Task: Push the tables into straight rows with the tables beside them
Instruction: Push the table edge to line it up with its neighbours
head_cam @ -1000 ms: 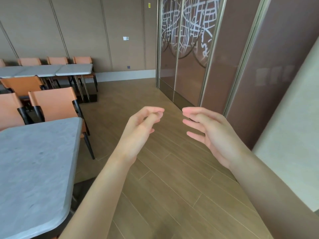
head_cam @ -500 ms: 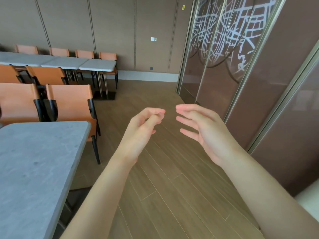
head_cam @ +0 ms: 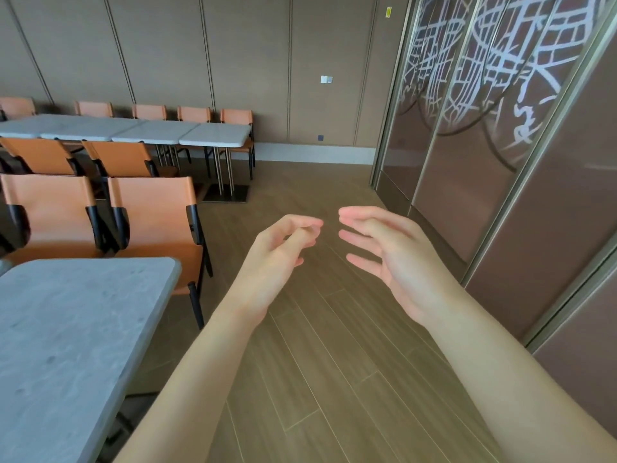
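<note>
A grey marble-topped table (head_cam: 73, 335) fills the lower left, its near corner beside my left forearm. A row of several white-topped tables (head_cam: 133, 130) stands against the far wall at the upper left. My left hand (head_cam: 277, 255) hovers over the wood floor with fingers loosely curled and holds nothing. To its right my right hand (head_cam: 387, 255) is raised, fingers relaxed and spread, also holding nothing. Both hands are in the air, apart from any table.
Orange chairs (head_cam: 150, 215) with black arm caps stand between the near table and the far row; more orange chairs (head_cam: 233, 116) line the wall. Brown panelled sliding doors (head_cam: 500, 162) with a white pattern run along the right. Wood floor (head_cam: 317, 379) lies ahead.
The view has turned left: the far row of tables and the chairs shifted right and more of them show. Both hands keep the same pose in front of me.
</note>
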